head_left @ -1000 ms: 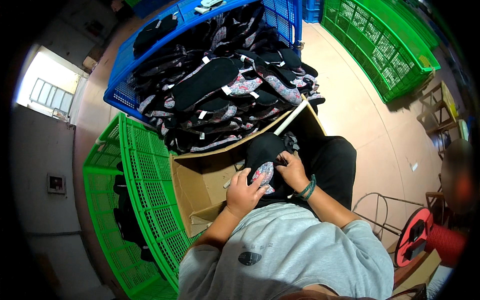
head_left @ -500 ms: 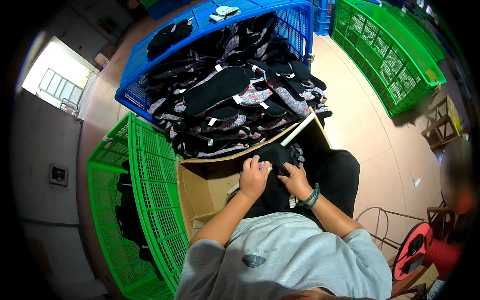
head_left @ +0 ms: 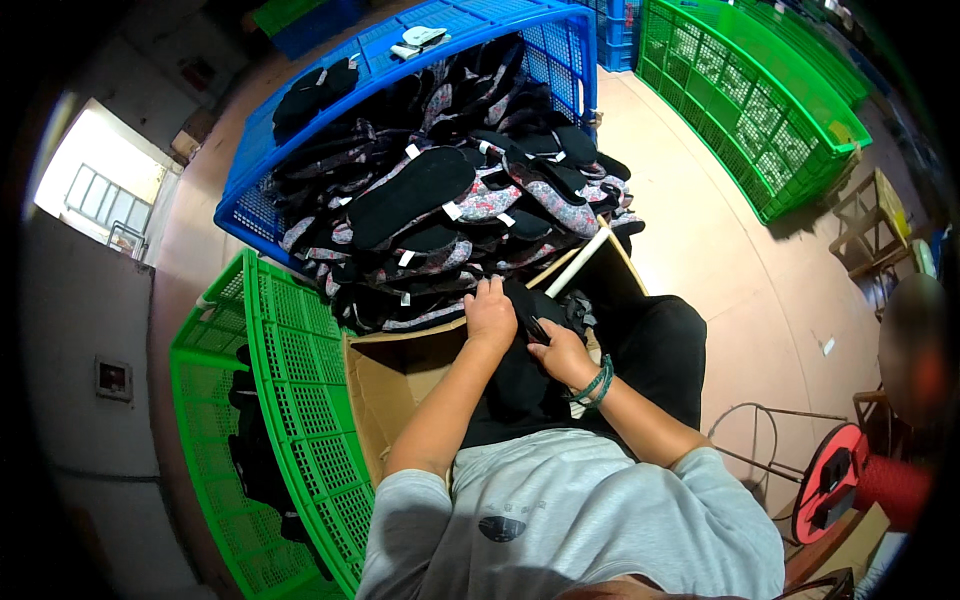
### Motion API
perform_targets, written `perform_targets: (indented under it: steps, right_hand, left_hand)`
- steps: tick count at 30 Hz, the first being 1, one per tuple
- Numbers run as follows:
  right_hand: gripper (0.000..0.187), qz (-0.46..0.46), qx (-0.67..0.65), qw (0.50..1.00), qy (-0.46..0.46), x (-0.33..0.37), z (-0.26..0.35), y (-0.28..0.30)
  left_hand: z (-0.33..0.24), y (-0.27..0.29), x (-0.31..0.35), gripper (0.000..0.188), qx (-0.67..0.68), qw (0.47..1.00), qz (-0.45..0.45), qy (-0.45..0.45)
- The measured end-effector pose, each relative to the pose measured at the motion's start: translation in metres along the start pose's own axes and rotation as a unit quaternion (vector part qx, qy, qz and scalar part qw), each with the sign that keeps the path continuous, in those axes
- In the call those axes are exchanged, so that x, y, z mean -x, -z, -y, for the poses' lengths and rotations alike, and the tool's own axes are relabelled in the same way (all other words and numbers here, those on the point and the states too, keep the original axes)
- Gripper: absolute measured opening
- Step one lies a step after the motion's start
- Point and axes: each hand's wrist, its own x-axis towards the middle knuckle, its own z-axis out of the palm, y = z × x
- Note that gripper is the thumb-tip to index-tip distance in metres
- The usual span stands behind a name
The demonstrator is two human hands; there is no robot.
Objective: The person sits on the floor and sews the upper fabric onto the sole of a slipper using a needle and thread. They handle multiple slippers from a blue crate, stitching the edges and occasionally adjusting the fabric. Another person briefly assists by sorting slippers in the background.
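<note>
A black slipper [head_left: 522, 300] lies over my dark-trousered lap, at the near edge of an open cardboard box. My left hand [head_left: 491, 315] is closed at its left side, fingers bent over the far end. On the other side, my right hand [head_left: 565, 357] is closed with a small dark tool [head_left: 540, 328] showing between thumb and fingers; its exact kind is hard to make out. Just beyond the hands rises a heap of black slippers [head_left: 412, 198] with floral linings and small white tags.
The heap spills from a blue crate [head_left: 240, 195] on its side. A green crate [head_left: 305, 400] with black pieces stands left of the cardboard box [head_left: 375, 385]. A white tube [head_left: 578, 262] crosses the box. Another green crate [head_left: 745, 120] stands far right, a red spool [head_left: 830, 480] near right.
My left hand has moved forward and left, toward the heap. My right hand has shifted slightly left. The light patch between the hands no longer shows. The whole view has shifted a little.
</note>
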Motion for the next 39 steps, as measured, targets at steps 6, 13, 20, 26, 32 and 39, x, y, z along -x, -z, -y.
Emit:
perform_targets:
  steps: [6,13,20,26,32,39]
  right_hand:
    - [0.033,0.023,-0.125,0.990,-0.056,0.016,-0.015,0.001]
    - [0.030,0.001,-0.262,0.955,-0.138,0.035,-0.032,-0.001]
    - [0.028,0.115,-0.383,0.911,-0.104,0.052,-0.013,0.026]
    - [0.034,0.260,-0.370,0.886,-0.096,0.064,-0.008,0.022]
    - [0.027,0.285,-0.391,0.866,-0.126,0.069,-0.006,0.020]
    - [0.037,0.276,-0.127,0.945,-0.125,0.068,-0.016,0.020]
  left_hand:
    - [-0.007,-0.013,0.020,0.020,0.088,0.995,-0.028,0.023]
    - [-0.012,0.025,0.075,0.016,0.220,0.968,-0.112,-0.039]
    - [0.022,0.068,0.113,0.056,0.752,0.611,-0.162,0.187]
    - [0.011,0.078,0.134,0.082,0.971,0.223,0.052,0.066]
    - [-0.004,0.090,0.140,0.077,0.953,0.270,0.001,0.138]
    - [-0.020,0.118,0.151,0.066,0.737,0.634,-0.218,0.088]
